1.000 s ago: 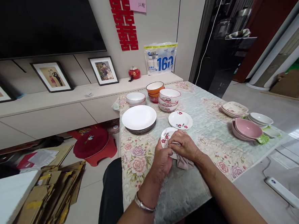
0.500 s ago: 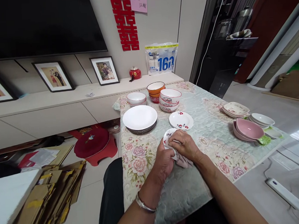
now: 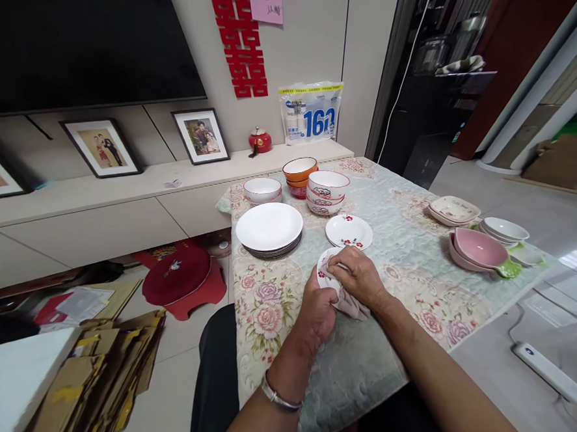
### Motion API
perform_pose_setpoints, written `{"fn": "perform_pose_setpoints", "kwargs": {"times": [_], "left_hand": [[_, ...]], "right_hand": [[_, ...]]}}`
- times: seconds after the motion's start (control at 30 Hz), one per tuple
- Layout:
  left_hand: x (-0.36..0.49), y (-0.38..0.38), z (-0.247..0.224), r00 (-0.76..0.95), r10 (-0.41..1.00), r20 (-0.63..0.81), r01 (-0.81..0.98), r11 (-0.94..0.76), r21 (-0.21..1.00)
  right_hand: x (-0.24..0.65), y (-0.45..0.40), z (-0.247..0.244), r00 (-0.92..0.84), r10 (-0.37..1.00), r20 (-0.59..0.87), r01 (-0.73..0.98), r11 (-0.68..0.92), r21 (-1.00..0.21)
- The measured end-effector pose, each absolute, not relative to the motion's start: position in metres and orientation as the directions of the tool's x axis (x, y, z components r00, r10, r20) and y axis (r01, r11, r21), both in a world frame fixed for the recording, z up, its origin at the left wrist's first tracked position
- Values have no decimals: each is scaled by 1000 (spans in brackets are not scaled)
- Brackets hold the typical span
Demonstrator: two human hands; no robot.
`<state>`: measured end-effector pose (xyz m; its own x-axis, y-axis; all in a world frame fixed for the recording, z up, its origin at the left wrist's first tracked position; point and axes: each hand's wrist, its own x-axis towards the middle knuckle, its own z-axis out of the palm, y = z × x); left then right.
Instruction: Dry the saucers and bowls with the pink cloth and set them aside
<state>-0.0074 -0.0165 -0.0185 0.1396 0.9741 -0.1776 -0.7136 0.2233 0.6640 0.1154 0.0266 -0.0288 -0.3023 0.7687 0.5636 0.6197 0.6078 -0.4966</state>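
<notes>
Plate (image 3: 324, 279) hovers above the near edge of the table (image 3: 346, 362), pinched in my left hand (image 3: 318, 304); my right hand (image 3: 359, 273) presses bunched cloth (image 3: 353, 306) against it. Wiping looks unfinished; I cannot judge the stacked plates (image 3: 269, 227).

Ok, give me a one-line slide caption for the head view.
Over a tablecloth, the left hand holds a flowered plate while the right hand presses a cloth against it.

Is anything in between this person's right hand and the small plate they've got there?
Yes: a pale pinkish cloth, bunched under the right hand, lies between it and the small flowered plate. The left hand holds that plate at its edge, with no cloth visible under its thumb.
</notes>
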Motion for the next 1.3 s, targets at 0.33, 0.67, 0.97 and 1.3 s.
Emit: {"fn": "perform_pose_setpoints", "kwargs": {"times": [0.33,0.67,0.97,1.3], "left_hand": [[-18,-8,-17,-43,975,-218,-797,98,596],[-23,-9,-19,-60,966,-250,-809,100,579],[-18,-12,-15,-94,947,-309,-735,143,662],[-23,-15,-14,-180,982,-49,-446,-37,894]], "right_hand": [[122,32,-38,-189,848,495,682,476,-555],[128,36,-37,171,953,251,485,141,-863],[130,36,-34,199,974,112,160,80,-984],[126,32,-23,224,973,-52,-119,-25,-993]]}}
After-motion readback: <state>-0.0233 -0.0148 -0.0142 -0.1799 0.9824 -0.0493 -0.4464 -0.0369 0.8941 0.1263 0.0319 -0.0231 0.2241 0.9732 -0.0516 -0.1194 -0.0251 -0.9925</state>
